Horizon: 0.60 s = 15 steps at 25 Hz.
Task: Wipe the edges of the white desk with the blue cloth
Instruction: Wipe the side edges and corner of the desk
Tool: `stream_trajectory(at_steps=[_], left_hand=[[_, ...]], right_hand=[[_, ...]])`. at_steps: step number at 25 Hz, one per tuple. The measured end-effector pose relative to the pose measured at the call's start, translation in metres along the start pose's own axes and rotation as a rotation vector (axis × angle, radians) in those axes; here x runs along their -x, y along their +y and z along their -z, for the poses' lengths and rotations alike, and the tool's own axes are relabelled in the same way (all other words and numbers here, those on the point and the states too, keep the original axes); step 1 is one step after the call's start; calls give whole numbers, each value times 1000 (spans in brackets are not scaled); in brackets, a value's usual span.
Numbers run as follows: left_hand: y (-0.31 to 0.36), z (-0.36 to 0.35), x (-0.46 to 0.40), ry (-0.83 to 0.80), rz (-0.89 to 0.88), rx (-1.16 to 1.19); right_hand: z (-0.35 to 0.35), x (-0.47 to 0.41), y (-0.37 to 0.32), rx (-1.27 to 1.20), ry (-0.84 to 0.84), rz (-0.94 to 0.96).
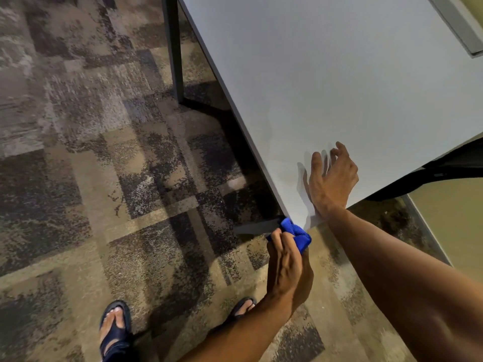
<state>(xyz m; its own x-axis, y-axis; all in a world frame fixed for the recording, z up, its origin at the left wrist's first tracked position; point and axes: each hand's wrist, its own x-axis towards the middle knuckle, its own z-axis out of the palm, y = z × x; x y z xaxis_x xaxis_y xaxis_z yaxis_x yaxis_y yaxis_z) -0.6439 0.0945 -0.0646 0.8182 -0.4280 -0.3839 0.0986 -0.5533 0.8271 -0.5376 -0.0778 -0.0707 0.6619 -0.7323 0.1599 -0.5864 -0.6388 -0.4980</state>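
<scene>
The white desk [339, 87] fills the upper right, its near corner pointing toward me. The blue cloth [300, 235] is bunched up and pressed against that corner, just under the desktop's edge. My left hand [286, 259] is shut on the cloth from below, with the fingers wrapped over it. My right hand [330, 178] rests on the desktop close to the corner, heel down and fingers spread and slightly lifted, holding nothing.
Dark desk legs [173, 48] and a floor bar [257, 227] stand under the left edge. A grey cable slot [460, 24] sits at the desk's far right. Patterned carpet [104, 165] lies to the left. My sandalled feet [115, 327] are below. A dark object [444, 173] lies under the right edge.
</scene>
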Motion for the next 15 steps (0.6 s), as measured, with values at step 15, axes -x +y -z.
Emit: stream_trajectory(at_steps=[15], left_hand=[[15, 94, -4, -154, -170, -228]], right_hand=[[47, -16, -2, -587, -369, -288]])
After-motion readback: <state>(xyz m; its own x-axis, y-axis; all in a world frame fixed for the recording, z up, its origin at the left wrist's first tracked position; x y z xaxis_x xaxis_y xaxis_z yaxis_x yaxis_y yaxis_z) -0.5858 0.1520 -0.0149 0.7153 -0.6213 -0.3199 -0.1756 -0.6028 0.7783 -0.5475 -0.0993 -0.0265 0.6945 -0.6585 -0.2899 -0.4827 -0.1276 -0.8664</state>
